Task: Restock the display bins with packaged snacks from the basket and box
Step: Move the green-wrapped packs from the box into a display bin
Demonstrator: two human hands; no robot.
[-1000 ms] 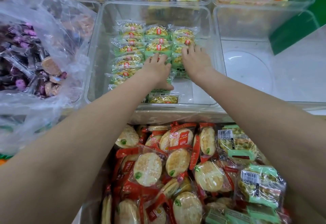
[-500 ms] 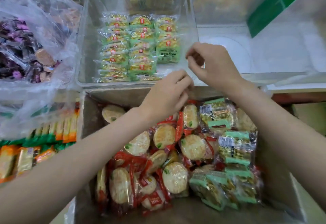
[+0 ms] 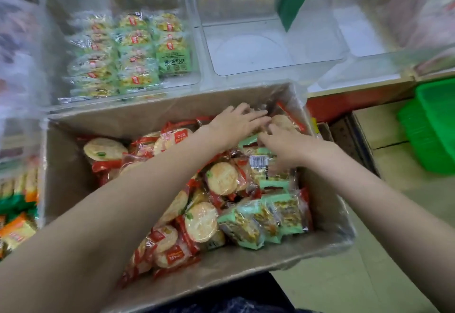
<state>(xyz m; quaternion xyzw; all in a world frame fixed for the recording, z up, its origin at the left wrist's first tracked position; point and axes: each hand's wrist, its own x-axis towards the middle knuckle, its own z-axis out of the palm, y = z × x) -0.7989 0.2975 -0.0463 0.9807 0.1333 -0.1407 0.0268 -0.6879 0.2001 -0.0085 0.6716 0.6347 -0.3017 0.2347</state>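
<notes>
A cardboard box [image 3: 118,120] lined with clear plastic holds red-wrapped round rice crackers [image 3: 200,221] and green-wrapped snack packs [image 3: 283,211]. Both hands reach into its far right corner. My left hand [image 3: 236,123] lies with straight fingers on the packets there. My right hand [image 3: 283,145] rests just below it on a green pack, fingers bent among the wrappers; what it holds is hidden. Beyond the box, a clear display bin [image 3: 194,49] holds rows of green snack packs [image 3: 130,54].
An empty clear bin [image 3: 270,66] stands right of the stocked one. A green plastic basket [image 3: 433,125] sits on a shelf at the right. A clear bag of dark snacks [image 3: 14,42] fills the left edge, orange packs [image 3: 14,231] below it.
Both hands left the green packs in the display bin, drew back over the box and went down into its far right corner. The view tilted downward.
</notes>
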